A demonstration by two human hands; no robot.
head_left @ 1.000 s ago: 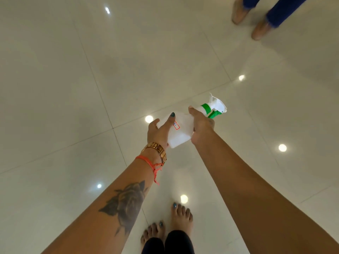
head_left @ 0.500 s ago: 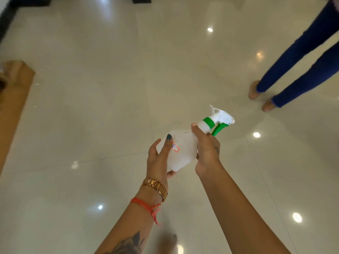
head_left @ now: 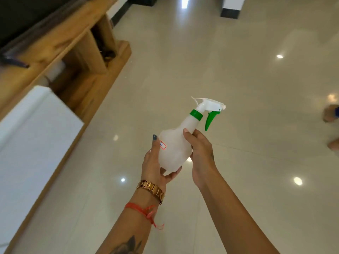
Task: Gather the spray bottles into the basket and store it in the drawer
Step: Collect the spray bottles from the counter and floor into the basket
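Note:
A translucent white spray bottle [head_left: 174, 149] with a green collar, green trigger and white nozzle is held in the air over the floor, tilted with its nozzle up and to the right. My left hand [head_left: 156, 165] cups its base and left side, fingers curled under it. My right hand [head_left: 200, 153] grips the bottle's right side just below the neck. A small red-edged sticker sits on the bottle's belly. No basket or drawer front is clearly visible.
A low wooden cabinet [head_left: 80, 48] with open shelves runs along the left, with a white panel [head_left: 31, 129] on its near part. Glossy beige floor tiles [head_left: 238, 79] stretch ahead. Another person's feet [head_left: 331, 114] show at the right edge.
My view has swung up and to the left, bringing the wooden cabinet into sight. The bottle has stayed in both hands and now points more upright.

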